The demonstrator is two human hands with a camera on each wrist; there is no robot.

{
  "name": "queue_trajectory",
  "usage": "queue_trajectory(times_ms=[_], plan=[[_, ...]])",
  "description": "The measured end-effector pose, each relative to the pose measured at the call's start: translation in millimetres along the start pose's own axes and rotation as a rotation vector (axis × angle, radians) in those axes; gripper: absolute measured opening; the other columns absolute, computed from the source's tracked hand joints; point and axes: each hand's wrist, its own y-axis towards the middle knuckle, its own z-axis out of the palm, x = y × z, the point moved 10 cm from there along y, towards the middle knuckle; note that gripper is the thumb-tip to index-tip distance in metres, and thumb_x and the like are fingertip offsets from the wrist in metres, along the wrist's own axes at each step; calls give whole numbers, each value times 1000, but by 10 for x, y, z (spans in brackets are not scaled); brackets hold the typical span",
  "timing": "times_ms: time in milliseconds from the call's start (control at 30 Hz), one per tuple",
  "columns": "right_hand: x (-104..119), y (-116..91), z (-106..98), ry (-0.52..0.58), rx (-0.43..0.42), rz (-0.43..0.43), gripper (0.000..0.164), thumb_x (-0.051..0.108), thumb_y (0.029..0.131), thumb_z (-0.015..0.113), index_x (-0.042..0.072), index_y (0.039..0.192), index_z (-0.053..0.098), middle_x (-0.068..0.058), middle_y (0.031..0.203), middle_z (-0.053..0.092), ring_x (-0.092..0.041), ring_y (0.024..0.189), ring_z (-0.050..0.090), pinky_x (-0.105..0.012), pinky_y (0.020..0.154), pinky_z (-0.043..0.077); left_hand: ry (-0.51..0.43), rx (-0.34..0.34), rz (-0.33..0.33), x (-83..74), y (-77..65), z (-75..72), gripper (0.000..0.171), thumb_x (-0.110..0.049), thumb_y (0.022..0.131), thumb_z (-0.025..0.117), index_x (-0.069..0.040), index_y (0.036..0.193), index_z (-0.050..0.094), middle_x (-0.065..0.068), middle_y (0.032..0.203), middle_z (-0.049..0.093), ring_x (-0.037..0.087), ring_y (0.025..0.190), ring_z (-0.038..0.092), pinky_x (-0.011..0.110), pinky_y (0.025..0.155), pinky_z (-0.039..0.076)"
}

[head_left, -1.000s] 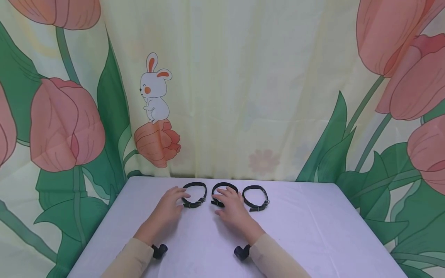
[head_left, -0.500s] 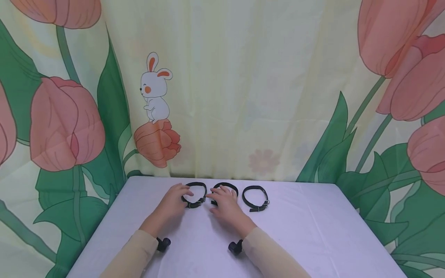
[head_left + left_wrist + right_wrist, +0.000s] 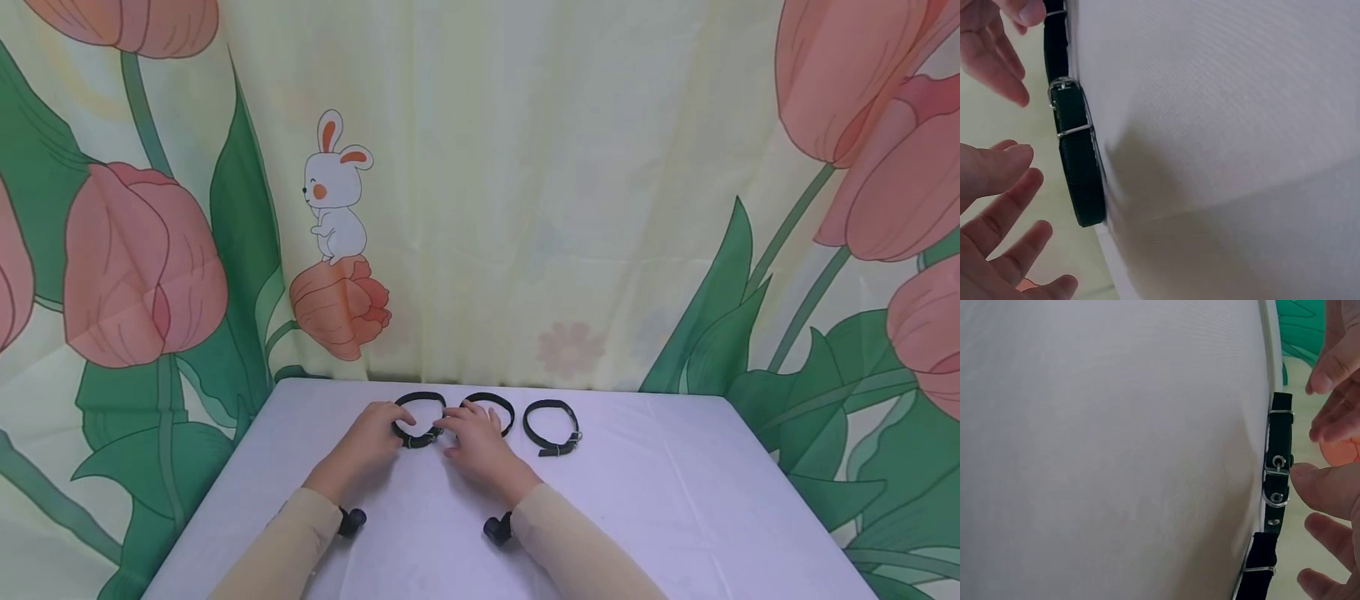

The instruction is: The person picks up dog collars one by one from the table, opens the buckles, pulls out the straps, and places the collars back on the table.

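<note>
Three black buckled collars lie as loops in a row at the table's far side. My left hand (image 3: 369, 443) is at the left edge of the left collar (image 3: 422, 395), its fingers loosely spread. Between that collar and the middle collar (image 3: 491, 397) my right hand (image 3: 480, 448) hovers, covering the middle one's front left. Neither hand grips anything. In the left wrist view, a silver buckle (image 3: 1063, 84) and a keeper ring show on the strap. My right thumb (image 3: 1319, 487) is close to a buckle in the right wrist view; whether it touches I cannot tell.
The right collar (image 3: 551, 403) lies apart from both hands. A white cloth (image 3: 637, 500) covers the table. Behind the table's back edge hangs a curtain (image 3: 525, 208) printed with tulips and a rabbit. Each wrist carries a small black camera (image 3: 498, 530).
My right hand has moved left from over the middle collar towards the left one, uncovering more of the middle loop. My left hand has shifted slightly right. The collars lie as before.
</note>
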Motion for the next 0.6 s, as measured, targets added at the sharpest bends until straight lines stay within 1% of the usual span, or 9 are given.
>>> queue_trajectory(times_ms=[267, 367, 467, 600], plan=[[-5, 54, 60, -10, 24, 17, 45, 17, 93, 80, 23, 138, 73, -1, 156, 63, -42, 154, 45, -80, 119, 28, 12, 17, -4, 14, 41, 53, 32, 12, 80, 74, -11, 102, 80, 7, 111, 78, 36, 125, 65, 54, 115, 48], [-11, 84, 95, -24, 24, 8, 45, 17, 92, 80, 23, 136, 73, -1, 155, 64, -43, 152, 47, -80, 118, 30, 15, 20, -3, 27, 64, 84, 32, 12, 79, 75, -11, 102, 80, 7, 108, 78, 35, 122, 66, 53, 114, 49], [17, 101, 138, -13, 34, -5, 44, 15, 92, 80, 23, 135, 74, -1, 153, 65, -43, 152, 47, -81, 117, 29, 23, 17, 2, 47, 72, 95, 32, 11, 77, 75, -11, 100, 80, 5, 105, 78, 33, 118, 67, 52, 112, 50], [65, 122, 189, -7, 52, -9, 42, 15, 92, 79, 22, 133, 75, 0, 148, 69, -41, 150, 49, -81, 117, 30, 15, 20, -12, 85, 64, 96, 30, 12, 76, 76, -10, 97, 80, 5, 99, 78, 31, 111, 68, 52, 108, 52]])
